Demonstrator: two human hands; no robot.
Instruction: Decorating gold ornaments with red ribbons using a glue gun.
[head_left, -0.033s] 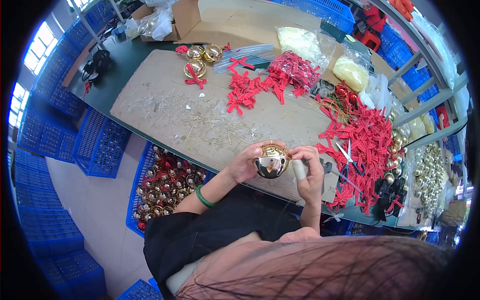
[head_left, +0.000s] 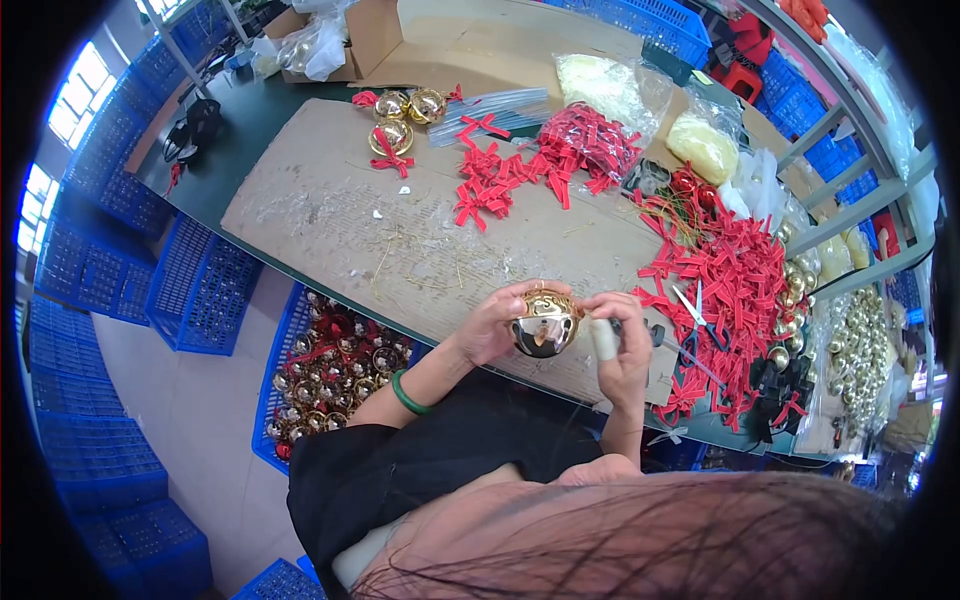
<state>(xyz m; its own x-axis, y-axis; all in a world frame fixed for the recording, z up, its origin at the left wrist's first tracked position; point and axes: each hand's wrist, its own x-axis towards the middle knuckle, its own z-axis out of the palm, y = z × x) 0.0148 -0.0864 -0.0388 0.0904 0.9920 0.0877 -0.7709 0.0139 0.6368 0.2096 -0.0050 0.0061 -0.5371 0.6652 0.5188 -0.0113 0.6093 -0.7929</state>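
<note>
Above the table's near edge I hold a large shiny gold jingle bell [head_left: 545, 330] with a raised scroll pattern on its top half. My left hand [head_left: 490, 325] grips it from the left, thumb and fingers curled round its upper side. At its upper right, the fingers of my right hand [head_left: 622, 340] are closed against the rim, and a pale wrap covers one finger. Whether a thread is also pinched there, I cannot tell. Just right of that hand is a dark tool [head_left: 656, 335], partly hidden, with a thin greyish stick [head_left: 700, 367] behind it.
Red bows [head_left: 715, 270] are heaped at right under scissors [head_left: 690, 308]; more bows [head_left: 490, 180] lie farther back. Finished gold bells [head_left: 390, 137] with red bows sit at far left. A blue crate [head_left: 268, 420] of bells stands below the left edge. Small gold bells [head_left: 860, 340] fill the right end.
My right hand has shifted very slightly, its fingers turning a little at the bell's edge. The bell has tipped slightly, showing more of its patterned top. Nothing else has visibly moved.
</note>
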